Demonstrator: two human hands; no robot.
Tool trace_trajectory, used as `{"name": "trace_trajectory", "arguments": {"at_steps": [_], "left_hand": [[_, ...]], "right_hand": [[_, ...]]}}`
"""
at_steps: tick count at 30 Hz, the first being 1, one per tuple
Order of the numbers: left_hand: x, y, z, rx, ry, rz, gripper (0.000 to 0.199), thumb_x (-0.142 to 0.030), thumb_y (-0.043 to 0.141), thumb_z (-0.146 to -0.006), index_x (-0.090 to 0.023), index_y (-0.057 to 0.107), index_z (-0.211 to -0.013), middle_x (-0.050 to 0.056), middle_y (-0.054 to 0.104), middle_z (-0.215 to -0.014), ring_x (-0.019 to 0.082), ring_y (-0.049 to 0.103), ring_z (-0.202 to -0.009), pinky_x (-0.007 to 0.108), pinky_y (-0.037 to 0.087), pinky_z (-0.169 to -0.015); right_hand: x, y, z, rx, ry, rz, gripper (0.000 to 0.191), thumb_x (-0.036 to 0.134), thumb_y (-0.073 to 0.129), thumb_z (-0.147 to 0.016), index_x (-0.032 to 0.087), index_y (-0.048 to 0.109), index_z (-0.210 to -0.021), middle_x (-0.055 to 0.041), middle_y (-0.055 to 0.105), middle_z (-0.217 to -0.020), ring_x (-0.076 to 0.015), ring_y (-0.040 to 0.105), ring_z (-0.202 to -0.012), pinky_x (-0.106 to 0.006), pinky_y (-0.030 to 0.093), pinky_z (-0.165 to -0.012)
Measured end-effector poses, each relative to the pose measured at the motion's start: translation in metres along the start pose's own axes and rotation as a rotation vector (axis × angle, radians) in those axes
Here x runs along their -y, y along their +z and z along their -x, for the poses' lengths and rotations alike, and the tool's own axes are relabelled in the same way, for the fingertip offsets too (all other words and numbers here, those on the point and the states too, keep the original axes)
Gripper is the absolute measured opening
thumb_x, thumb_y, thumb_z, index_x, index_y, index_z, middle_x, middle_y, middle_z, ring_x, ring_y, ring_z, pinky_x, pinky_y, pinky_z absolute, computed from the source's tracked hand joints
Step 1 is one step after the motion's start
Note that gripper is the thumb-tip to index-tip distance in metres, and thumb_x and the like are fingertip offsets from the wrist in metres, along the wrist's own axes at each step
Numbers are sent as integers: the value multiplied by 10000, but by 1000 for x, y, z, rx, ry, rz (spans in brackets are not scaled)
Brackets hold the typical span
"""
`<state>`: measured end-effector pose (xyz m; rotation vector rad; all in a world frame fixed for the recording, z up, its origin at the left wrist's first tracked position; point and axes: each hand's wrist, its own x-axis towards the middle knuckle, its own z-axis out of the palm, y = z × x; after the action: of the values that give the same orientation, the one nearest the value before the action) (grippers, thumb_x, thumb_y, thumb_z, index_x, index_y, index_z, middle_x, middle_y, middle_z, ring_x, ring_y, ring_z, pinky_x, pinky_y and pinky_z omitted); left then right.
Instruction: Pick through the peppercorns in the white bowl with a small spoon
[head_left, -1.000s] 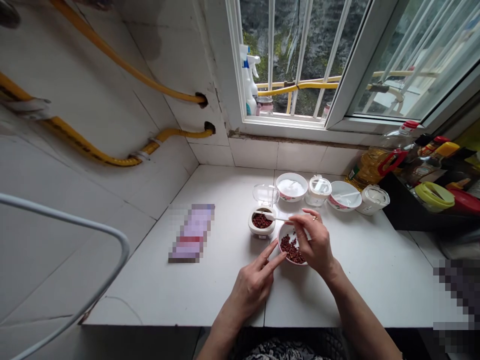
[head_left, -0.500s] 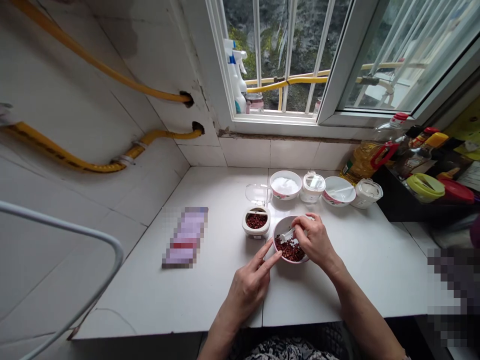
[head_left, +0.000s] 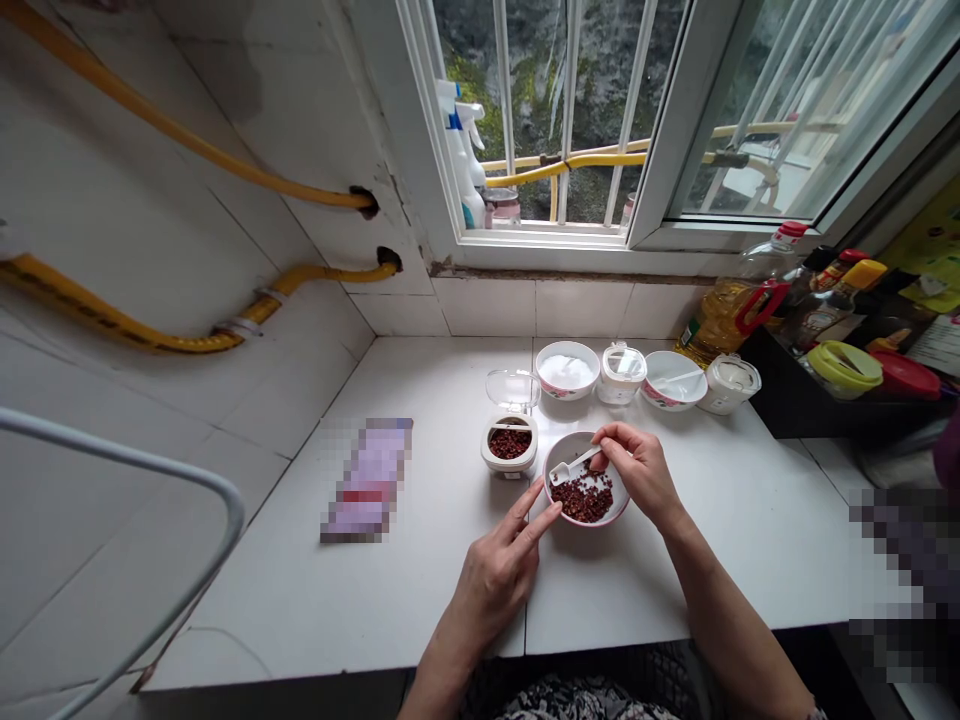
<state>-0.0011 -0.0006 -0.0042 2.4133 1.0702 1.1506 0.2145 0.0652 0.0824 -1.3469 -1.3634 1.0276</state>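
A white bowl (head_left: 568, 447) with a pink rim stands on the counter, with dark red peppercorns (head_left: 585, 504) in its lower part. My left hand (head_left: 498, 562) touches its left side with two outstretched, spread fingertips. Pinched in my right hand (head_left: 637, 470) is a small white plastic spoon (head_left: 576, 464), its scoop over the left of the bowl's inside. I cannot make out whether the scoop carries anything. Just left of the bowl, a seasoning jar (head_left: 510, 463) has its clear lid (head_left: 513, 388) flipped up and the same red peppercorns inside.
Behind stand a bowl of white grains (head_left: 568, 389), a lidded seasoning jar (head_left: 621, 374), a bowl with a white spoon (head_left: 676, 396) and another jar (head_left: 729, 388). An oil bottle (head_left: 720, 310) and condiments fill the right corner. A blurred purple packet (head_left: 367, 480) lies left.
My right hand has raised and tilted the spoon, so more of its handle shows. The left hand keeps its place at the bowl. The view has shifted slightly.
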Motion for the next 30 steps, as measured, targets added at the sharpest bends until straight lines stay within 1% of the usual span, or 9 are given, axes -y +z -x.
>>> {"name": "trace_trajectory", "arguments": {"at_steps": [7,11,14,16,19,21,23,26,30], "left_hand": [[1,1,0,-5,7,0,627,40,421,-932,-240,485,-1489,153,455,-1583,221,611,-1323,273,588,-973],[0,0,-1,-7,16,-10,618,38,421,-934,-228,488,-1487,164,456,-1579,229,610,-1324,276,590,-968],[0,0,-1,-2,14,-18,624,33,420,-933,-227,477,-1497,165,455,-1579,227,627,-1305,281,591,-969],[0,0,0,7,6,-22,638,33,418,-928,-234,469,-1505,162,450,-1583,222,645,-1281,273,597,-954],[0,0,0,14,-3,-27,663,36,416,-920,-243,454,-1520,159,446,-1587,218,656,-1266,265,600,-942],[0,0,0,15,0,-27,665,35,416,-920,-244,451,-1523,157,442,-1590,223,644,-1282,271,600,-947],[0,0,0,11,6,-25,652,35,415,-924,-243,463,-1512,155,442,-1590,230,623,-1310,282,599,-957],[0,1,-1,5,8,-17,626,39,414,-931,-233,486,-1490,156,451,-1584,230,600,-1337,286,591,-975],[1,1,0,-4,17,-5,617,40,425,-928,-221,492,-1483,155,458,-1580,221,602,-1334,275,584,-985]], "right_hand": [[-1,0,-2,-5,15,-109,161,361,616,-793,206,657,-783,6,696,-560,-170,662,-541,-288,546,-582],[2,14,-1,-44,-75,-159,195,402,626,-868,210,659,-884,-31,763,-685,-195,728,-646,-312,585,-651],[2,29,1,-67,-254,-48,148,339,564,-956,225,656,-974,-52,790,-822,-209,763,-766,-347,600,-746],[1,36,2,-63,-462,134,138,240,525,-979,238,661,-1001,-55,796,-884,-207,759,-803,-393,584,-853],[0,37,3,-22,-799,392,249,92,478,-954,240,666,-1022,-34,795,-877,-189,735,-762,-441,527,-971],[1,32,3,-31,-912,451,284,50,471,-941,234,660,-1046,-22,794,-867,-176,725,-729,-440,514,-983],[2,22,3,-105,-909,447,264,59,486,-946,232,657,-1046,-22,799,-867,-179,726,-727,-442,513,-983],[-1,6,1,-236,-759,454,192,129,507,-955,240,663,-981,-14,784,-765,-211,717,-726,-437,536,-926],[-12,-8,-4,-212,-583,611,190,154,501,-903,253,645,-830,-2,729,-651,-222,678,-701,-415,525,-900]]}}
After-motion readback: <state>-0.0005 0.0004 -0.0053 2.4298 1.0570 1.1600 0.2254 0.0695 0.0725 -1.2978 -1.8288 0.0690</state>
